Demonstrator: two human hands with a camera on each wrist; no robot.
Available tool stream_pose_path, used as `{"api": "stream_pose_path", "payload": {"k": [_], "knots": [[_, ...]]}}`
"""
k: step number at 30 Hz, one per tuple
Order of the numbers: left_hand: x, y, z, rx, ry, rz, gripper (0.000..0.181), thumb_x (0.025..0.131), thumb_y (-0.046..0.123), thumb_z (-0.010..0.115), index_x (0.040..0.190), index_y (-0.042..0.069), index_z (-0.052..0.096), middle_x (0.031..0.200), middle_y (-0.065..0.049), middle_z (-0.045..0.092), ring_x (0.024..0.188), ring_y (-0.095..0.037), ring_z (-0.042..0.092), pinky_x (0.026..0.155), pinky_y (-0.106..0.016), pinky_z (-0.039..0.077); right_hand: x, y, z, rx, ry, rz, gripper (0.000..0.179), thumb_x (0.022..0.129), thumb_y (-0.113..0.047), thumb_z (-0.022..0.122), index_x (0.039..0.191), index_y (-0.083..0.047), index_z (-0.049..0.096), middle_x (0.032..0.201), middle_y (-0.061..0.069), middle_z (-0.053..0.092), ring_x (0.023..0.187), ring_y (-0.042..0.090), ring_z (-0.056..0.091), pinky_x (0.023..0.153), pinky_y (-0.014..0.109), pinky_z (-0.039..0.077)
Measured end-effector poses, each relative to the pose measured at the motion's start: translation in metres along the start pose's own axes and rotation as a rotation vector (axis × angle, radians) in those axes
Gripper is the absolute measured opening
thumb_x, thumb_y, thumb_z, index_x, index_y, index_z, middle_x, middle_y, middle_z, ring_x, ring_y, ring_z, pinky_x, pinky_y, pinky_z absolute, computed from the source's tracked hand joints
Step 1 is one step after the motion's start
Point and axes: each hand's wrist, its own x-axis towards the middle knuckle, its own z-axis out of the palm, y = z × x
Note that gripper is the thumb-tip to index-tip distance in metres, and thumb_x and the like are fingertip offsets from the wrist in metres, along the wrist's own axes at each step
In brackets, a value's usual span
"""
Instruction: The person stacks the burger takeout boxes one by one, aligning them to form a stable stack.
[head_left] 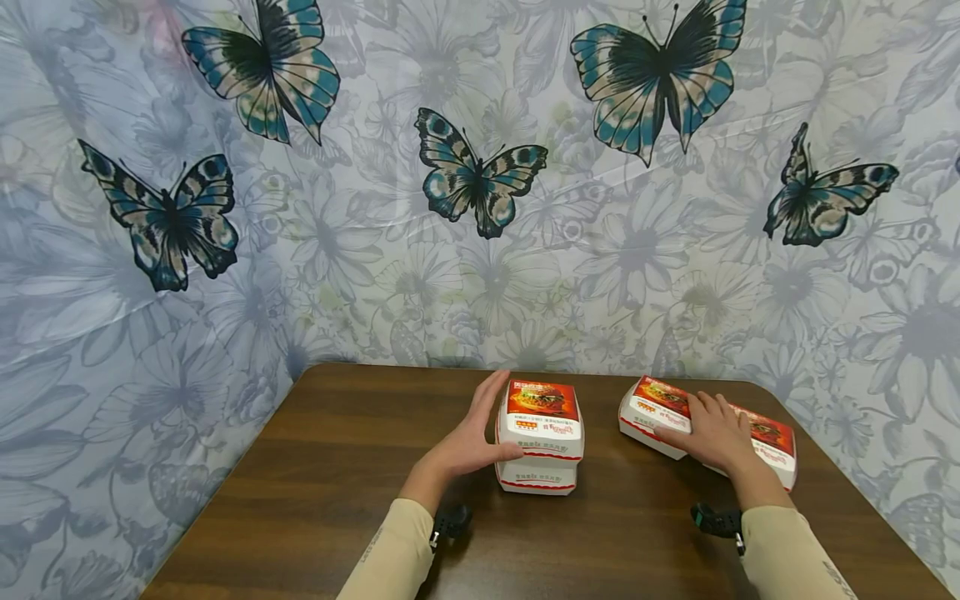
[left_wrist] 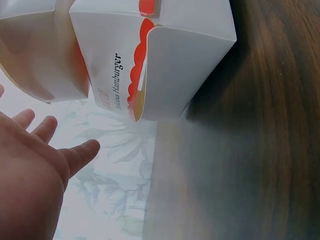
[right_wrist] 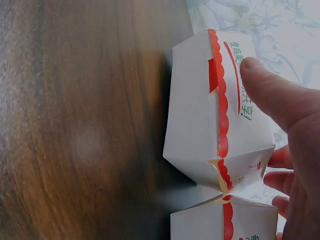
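Note:
Two white and red hamburger boxes form a stack near the middle of the table, the upper box (head_left: 542, 425) sitting on the lower box (head_left: 537, 479). My left hand (head_left: 468, 437) is at the stack's left side, thumb toward the front and fingers straight and spread. In the left wrist view, a gap shows between these fingers and the lower box (left_wrist: 187, 60). To the right, two more hamburger boxes stand side by side. My right hand (head_left: 716, 435) lies over the left one (head_left: 651, 408), thumb across its front and fingers spread toward the right one (head_left: 772, 442).
The boxes stand on a brown wooden table (head_left: 322, 483) with rounded back corners. Behind it hangs a pale floral cloth (head_left: 360, 275) printed with several butterflies. Each wrist wears a black strap device, one on the left (head_left: 452, 522) and one on the right (head_left: 715, 521).

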Motion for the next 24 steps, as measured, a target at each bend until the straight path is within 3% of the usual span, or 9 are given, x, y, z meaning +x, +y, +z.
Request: {"api": "stream_pose_path", "payload": {"k": [10,18,24], "knots": [[-0.0002,0.0013,-0.0007,-0.002,0.015,0.011,0.114,0.072,0.079,0.069,0.158,0.046,0.002,0.168,0.006,-0.004,0.155,-0.028,0.003,0.116,-0.068,0.023,-0.0031,-0.0017,0.0036,-0.010,0.041,0.005,0.104,0.086,-0.072,0.058,0.145,0.011,0.035,0.149,0.038,0.031,0.138,0.061,0.020,0.102,0.082,0.009],[-0.0014,0.0029,-0.0005,-0.007,0.010,-0.008,0.111,0.074,0.077,0.069,0.157,0.048,0.001,0.168,0.008,-0.006,0.155,-0.029,0.003,0.115,-0.068,0.024,-0.0020,0.0023,0.0074,0.001,0.058,0.005,0.110,0.080,-0.077,0.062,0.144,0.009,0.037,0.150,0.036,0.032,0.139,0.059,0.019,0.104,0.082,0.006],[-0.0017,0.0035,-0.0003,-0.011,0.008,-0.029,0.114,0.073,0.077,0.069,0.158,0.045,0.000,0.168,0.007,-0.006,0.155,-0.030,0.003,0.115,-0.069,0.024,-0.0003,0.0024,0.0092,0.000,0.079,-0.004,0.110,0.076,-0.077,0.066,0.138,0.011,0.042,0.144,0.036,0.041,0.138,0.059,0.023,0.104,0.081,0.008]]}}
